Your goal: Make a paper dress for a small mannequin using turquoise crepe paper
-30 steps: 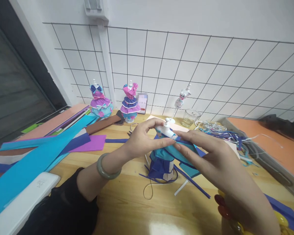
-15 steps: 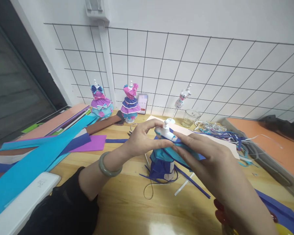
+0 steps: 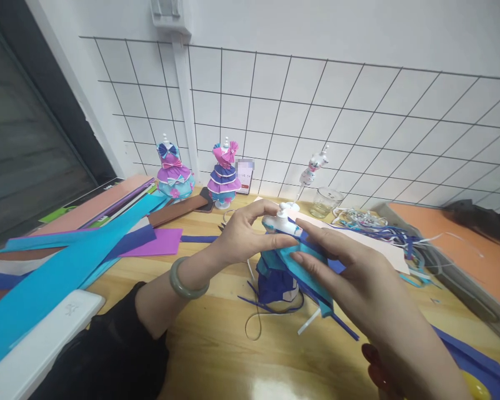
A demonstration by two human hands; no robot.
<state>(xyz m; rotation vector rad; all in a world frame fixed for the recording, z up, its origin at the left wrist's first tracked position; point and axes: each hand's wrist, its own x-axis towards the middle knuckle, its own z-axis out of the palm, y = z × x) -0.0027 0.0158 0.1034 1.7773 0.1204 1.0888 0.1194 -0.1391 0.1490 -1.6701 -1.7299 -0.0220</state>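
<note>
A small white dress-form mannequin (image 3: 280,224) stands in front of me, with a dark blue skirt (image 3: 277,284) and teal layers below its shoulders. My left hand (image 3: 246,232) curls around its left side, thumb across the front and fingers behind, gripping it. On the right, my right hand (image 3: 356,272) holds a teal strip with dark blue edging (image 3: 306,269) against the mannequin's chest. Its thumb lies on the strip's front and the index fingertip touches near the shoulder; the other fingers are partly hidden. The strip slants down to the right.
Two dressed mannequins (image 3: 175,175) (image 3: 224,178), a bare patterned mannequin (image 3: 308,175) and a glass (image 3: 325,203) stand by the wall. Coloured strips (image 3: 75,278) and a white device (image 3: 45,339) lie left. Tangled ribbons (image 3: 362,219) and an orange-lined tray (image 3: 450,250) are right.
My right thumb has shifted slightly and spread from the index finger. More of the teal strip shows, its lower end now visible hanging down. My left hand keeps its grip; the view shifted slightly.
</note>
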